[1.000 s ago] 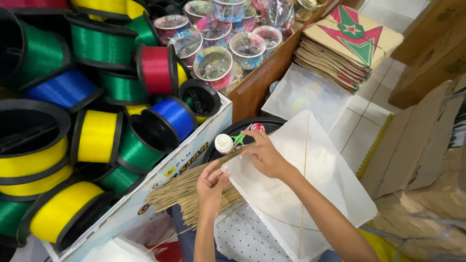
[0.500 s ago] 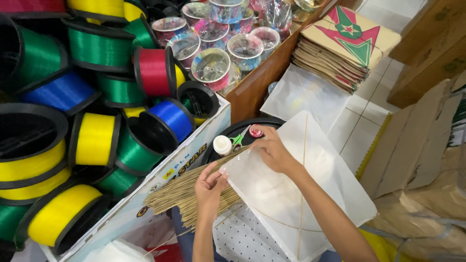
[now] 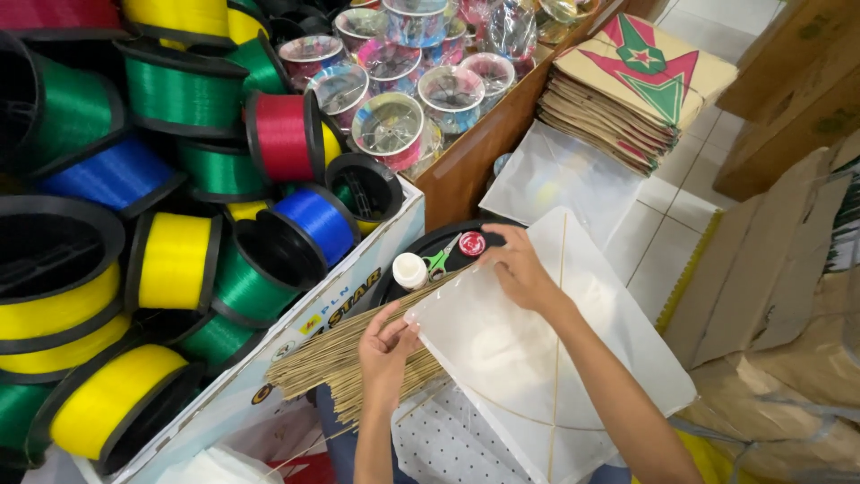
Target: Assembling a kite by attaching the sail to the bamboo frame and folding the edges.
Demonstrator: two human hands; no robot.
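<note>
I see a white tiled floor (image 3: 658, 202) at right, with flattened cardboard (image 3: 761, 260) beyond it. A cardboard box (image 3: 269, 358) at left holds spools of line (image 3: 175, 260) (yellow, green, blue, red). My left hand (image 3: 387, 350) pinches thin sticks from the bundle of sticks (image 3: 336, 363). My right hand (image 3: 520, 269) lies flat, fingers spread, on the far corner of the white kite (image 3: 546, 358) at centre.
</note>
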